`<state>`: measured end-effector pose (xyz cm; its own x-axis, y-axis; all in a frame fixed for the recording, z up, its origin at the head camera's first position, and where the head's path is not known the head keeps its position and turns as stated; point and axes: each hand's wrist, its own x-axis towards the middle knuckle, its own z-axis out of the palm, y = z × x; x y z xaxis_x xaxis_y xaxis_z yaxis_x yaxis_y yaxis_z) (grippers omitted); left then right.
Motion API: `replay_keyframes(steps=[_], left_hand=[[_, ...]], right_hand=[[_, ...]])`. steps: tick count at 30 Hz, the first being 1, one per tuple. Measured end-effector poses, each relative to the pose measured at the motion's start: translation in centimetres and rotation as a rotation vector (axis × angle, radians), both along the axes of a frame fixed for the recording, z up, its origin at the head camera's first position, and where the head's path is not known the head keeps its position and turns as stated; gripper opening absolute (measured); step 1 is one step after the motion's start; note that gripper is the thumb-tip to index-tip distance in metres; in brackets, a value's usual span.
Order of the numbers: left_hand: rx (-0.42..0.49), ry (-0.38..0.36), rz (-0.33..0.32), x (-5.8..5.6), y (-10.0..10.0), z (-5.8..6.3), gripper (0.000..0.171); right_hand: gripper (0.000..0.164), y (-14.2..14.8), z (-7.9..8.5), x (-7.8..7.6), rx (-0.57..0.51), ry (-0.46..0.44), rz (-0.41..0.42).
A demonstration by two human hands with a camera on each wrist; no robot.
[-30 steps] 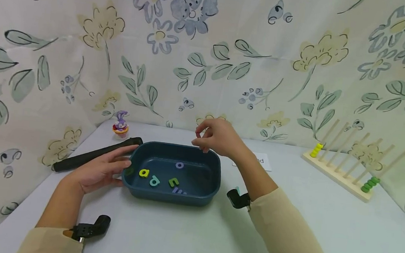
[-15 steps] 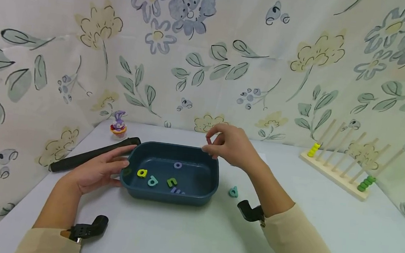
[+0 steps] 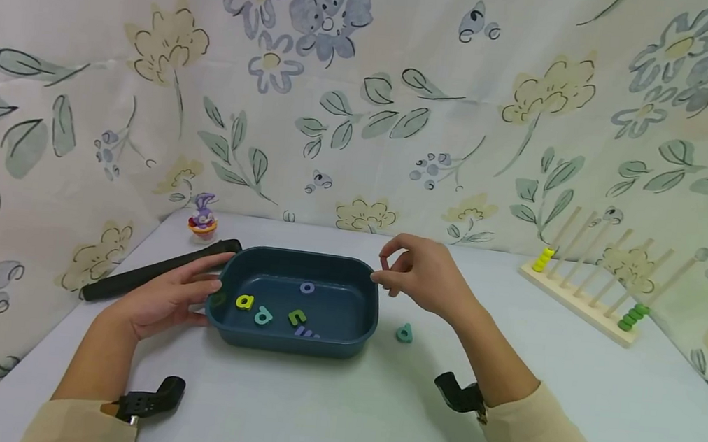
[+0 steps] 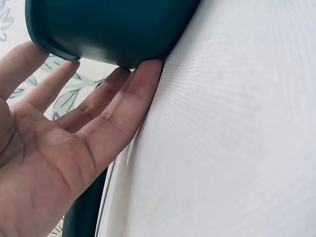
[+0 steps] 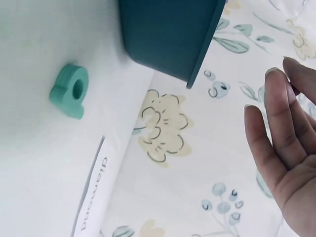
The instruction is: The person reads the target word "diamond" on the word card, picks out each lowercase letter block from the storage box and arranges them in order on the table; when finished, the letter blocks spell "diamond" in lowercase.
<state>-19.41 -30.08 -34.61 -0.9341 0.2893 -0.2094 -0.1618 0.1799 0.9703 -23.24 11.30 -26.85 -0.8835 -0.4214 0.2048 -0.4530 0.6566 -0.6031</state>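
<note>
While the left hand (image 3: 160,300) is touching with spread fingers the blue tray (image 3: 289,343) on the table (image 3: 287,412), coloured letters (image 3: 244,302) are lying inside, and the right hand (image 3: 424,273) is hovering by the tray's right rim, pinching or not I cannot tell.

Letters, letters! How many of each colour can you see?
Yellow letter: 1
Teal letters: 2
Green letter: 1
Purple letters: at least 2, one partly hidden
Total: at least 6
I can't tell if the dark patch inside the tray is another, or if the right hand holds one.
</note>
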Motion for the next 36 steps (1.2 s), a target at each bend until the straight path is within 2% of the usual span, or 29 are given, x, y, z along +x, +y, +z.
replay_keyframes(steps=[5,16,36], left_hand=[[0.005,0.007,-0.006,0.0,0.0,0.0,0.07],[0.007,0.001,-0.001,0.0,0.0,-0.1,0.07],[0.007,-0.001,-0.006,-0.2,-0.1,-0.3,0.071]], right_hand=[[0.03,1.0,-0.4,0.5,0.006,-0.018,-0.033],[0.028,2.9,-1.3,1.0,0.058,-0.102,-0.038],[0.027,5.4,-3.1,1.4,0.106,-0.096,-0.094]])
